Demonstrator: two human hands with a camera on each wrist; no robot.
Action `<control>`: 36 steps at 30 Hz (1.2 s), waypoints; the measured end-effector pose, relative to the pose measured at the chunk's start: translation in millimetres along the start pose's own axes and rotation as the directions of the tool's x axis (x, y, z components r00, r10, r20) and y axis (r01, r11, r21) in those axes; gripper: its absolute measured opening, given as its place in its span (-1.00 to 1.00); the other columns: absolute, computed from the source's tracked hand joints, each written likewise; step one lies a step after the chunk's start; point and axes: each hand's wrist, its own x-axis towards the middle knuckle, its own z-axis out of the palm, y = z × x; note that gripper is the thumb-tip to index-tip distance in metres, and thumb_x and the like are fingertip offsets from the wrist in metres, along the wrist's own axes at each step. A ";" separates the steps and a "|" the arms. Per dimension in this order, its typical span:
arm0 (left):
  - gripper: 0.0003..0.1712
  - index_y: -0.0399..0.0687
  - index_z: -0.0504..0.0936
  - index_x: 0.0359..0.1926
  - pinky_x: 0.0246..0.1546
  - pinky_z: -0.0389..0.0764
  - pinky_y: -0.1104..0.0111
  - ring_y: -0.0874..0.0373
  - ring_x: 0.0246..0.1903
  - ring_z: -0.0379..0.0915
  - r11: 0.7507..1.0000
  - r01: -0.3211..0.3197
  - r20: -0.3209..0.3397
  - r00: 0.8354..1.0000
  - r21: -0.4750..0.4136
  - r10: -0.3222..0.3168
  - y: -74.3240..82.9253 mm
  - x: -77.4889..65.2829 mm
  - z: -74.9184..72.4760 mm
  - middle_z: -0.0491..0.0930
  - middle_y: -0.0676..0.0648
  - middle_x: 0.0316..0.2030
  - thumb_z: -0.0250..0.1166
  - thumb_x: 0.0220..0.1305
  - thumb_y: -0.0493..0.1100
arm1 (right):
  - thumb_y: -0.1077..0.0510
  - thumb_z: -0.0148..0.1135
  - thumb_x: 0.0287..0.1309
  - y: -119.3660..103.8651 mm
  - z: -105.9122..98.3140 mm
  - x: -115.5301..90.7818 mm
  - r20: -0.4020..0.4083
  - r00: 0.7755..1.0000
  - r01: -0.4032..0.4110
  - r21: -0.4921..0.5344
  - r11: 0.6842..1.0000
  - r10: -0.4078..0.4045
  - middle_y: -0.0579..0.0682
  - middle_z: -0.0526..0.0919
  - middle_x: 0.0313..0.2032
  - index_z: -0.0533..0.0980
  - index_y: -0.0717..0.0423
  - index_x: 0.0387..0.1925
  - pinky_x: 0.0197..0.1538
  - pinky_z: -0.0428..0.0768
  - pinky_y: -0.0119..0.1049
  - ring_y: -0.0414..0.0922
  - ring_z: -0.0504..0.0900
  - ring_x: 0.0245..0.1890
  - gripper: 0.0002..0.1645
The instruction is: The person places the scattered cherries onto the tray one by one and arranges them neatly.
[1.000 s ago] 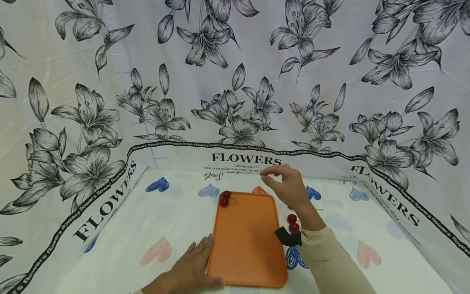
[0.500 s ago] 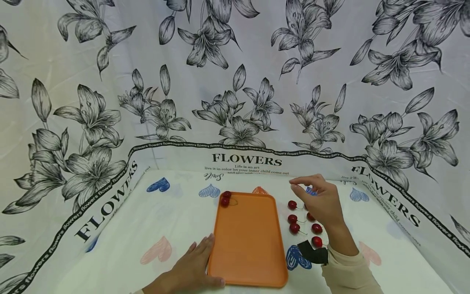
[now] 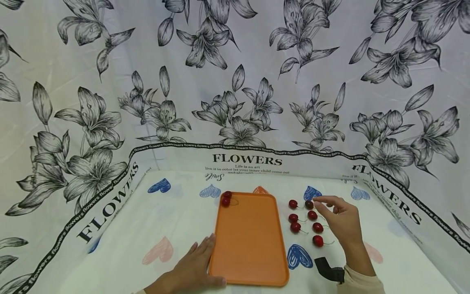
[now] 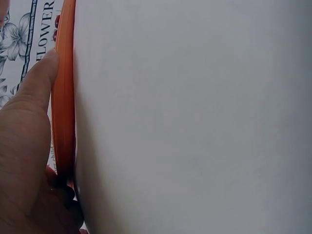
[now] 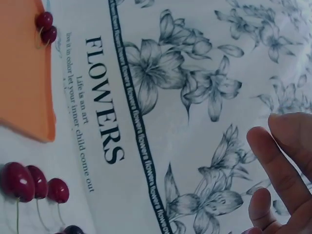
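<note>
My left hand [image 3: 192,263] rests on the table against the near left corner of the orange tray [image 3: 249,245], its fingers along the left side and the thumb along the near edge. In the left wrist view the thumb [image 4: 36,85] lies along the tray's rim. A pair of cherries [image 3: 226,199] lies in the tray's far left corner. My right hand [image 3: 343,218] is over the cherries beside the tray, its fingertips close to a dark cherry [image 3: 309,205]. In the right wrist view its fingers [image 5: 280,170] show nothing held between them.
Several red cherries with stems, among them a near one [image 3: 318,241], lie in two rough columns right of the tray. A white cloth [image 3: 125,245] with printed hearts covers the table. Behind hangs a flower-printed curtain [image 3: 253,126].
My right hand has moved from above the tray's far right corner rightward and down to the loose cherries, uncovering them. My left hand and the tray have stayed in place.
</note>
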 end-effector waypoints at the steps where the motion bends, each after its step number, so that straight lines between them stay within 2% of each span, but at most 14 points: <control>1: 0.49 -0.13 -0.11 0.52 0.35 -0.21 -0.08 -0.02 0.44 -0.20 1.000 0.006 0.002 1.000 0.002 -0.006 0.2 -0.4 0.2 -0.09 -0.08 0.48 0.22 -0.24 0.66 | 0.10 0.38 0.16 5.8 -1.1 -2.4 -0.004 1.000 -0.017 -0.008 1.000 0.017 -0.03 0.66 -0.26 0.71 0.12 -0.20 -0.25 0.32 -0.30 -0.12 0.38 -0.20 -0.79; 6: 0.49 -0.11 -0.12 0.52 0.35 -0.22 -0.07 0.00 0.44 -0.21 1.000 0.008 0.003 1.000 0.012 -0.008 0.4 -0.4 0.7 -0.09 -0.06 0.49 0.21 -0.24 0.66 | 0.07 0.39 0.15 43.6 -6.8 -13.4 -0.026 0.993 -0.118 -0.028 0.993 0.117 -0.09 0.68 -0.31 0.70 0.14 -0.21 -0.41 0.33 -0.32 -0.13 0.39 -0.26 -0.76; 10: 0.48 -0.12 -0.12 0.52 0.35 -0.20 -0.08 -0.01 0.44 -0.21 1.000 0.000 0.007 1.000 0.022 0.000 0.7 -0.5 0.6 -0.09 -0.08 0.49 0.20 -0.22 0.66 | 0.07 0.41 0.13 73.4 -8.6 -23.5 -0.027 0.981 -0.192 -0.027 0.981 0.191 -0.15 0.69 -0.33 0.70 0.17 -0.24 -0.45 0.31 -0.28 -0.17 0.38 -0.31 -0.74; 14: 0.48 -0.14 -0.10 0.52 0.35 -0.20 -0.08 -0.03 0.44 -0.20 1.000 0.003 0.004 1.000 0.015 -0.004 2.0 -0.6 0.4 -0.08 -0.09 0.49 0.22 -0.23 0.65 | 0.06 0.42 0.11 93.7 -9.8 -30.1 0.000 0.969 -0.246 -0.072 0.967 0.246 -0.16 0.68 -0.33 0.70 0.16 -0.24 -0.45 0.31 -0.28 -0.17 0.36 -0.32 -0.74; 16: 0.48 -0.14 -0.10 0.52 0.35 -0.20 -0.07 -0.03 0.44 -0.20 1.000 0.006 0.004 1.000 0.012 -0.006 2.4 -0.8 0.5 -0.09 -0.09 0.49 0.22 -0.23 0.65 | 0.03 0.42 0.11 100.2 -11.1 -31.8 0.033 0.961 -0.269 -0.104 0.957 0.274 -0.10 0.67 -0.30 0.70 0.16 -0.21 -0.44 0.31 -0.29 -0.14 0.34 -0.31 -0.71; 21: 0.49 -0.12 -0.12 0.52 0.35 -0.22 -0.07 -0.02 0.44 -0.21 1.000 0.011 0.001 1.000 0.020 -0.011 2.6 -0.9 0.5 -0.11 -0.07 0.49 0.21 -0.23 0.66 | -0.07 0.37 0.15 110.6 -16.6 -33.5 0.138 0.924 -0.322 -0.223 0.920 0.357 0.00 0.62 -0.18 0.68 0.13 -0.11 -0.35 0.33 -0.28 -0.07 0.34 -0.24 -0.60; 28: 0.48 -0.13 -0.11 0.52 0.35 -0.19 -0.07 -0.03 0.44 -0.20 0.999 -0.016 -0.012 1.000 0.028 0.016 2.6 -0.7 1.0 -0.10 -0.08 0.49 0.20 -0.21 0.66 | -0.09 0.38 0.10 128.5 -22.7 -37.2 0.234 0.858 -0.370 -0.337 0.866 0.458 0.01 0.63 -0.24 0.68 0.11 -0.10 -0.43 0.34 -0.28 -0.06 0.38 -0.36 -0.58; 32: 0.49 -0.13 -0.13 0.52 0.35 -0.21 -0.06 -0.02 0.44 -0.20 1.000 -0.011 -0.011 1.000 0.019 0.011 1.7 -0.7 1.2 -0.11 -0.08 0.49 0.21 -0.22 0.66 | -0.08 0.38 0.09 131.3 -21.2 -38.0 0.251 0.852 -0.354 -0.370 0.859 0.459 0.01 0.64 -0.23 0.69 0.07 -0.14 -0.40 0.35 -0.27 -0.07 0.40 -0.37 -0.62; 36: 0.49 -0.14 -0.13 0.52 0.35 -0.20 -0.07 -0.04 0.44 -0.20 1.000 -0.015 -0.015 1.000 0.025 0.015 1.0 -1.0 1.0 -0.11 -0.10 0.49 0.21 -0.21 0.66 | 0.02 0.39 0.09 131.3 -18.5 -37.7 0.266 0.861 -0.320 -0.381 0.868 0.434 0.01 0.66 -0.21 0.71 0.05 -0.19 -0.35 0.38 -0.26 -0.08 0.43 -0.36 -0.73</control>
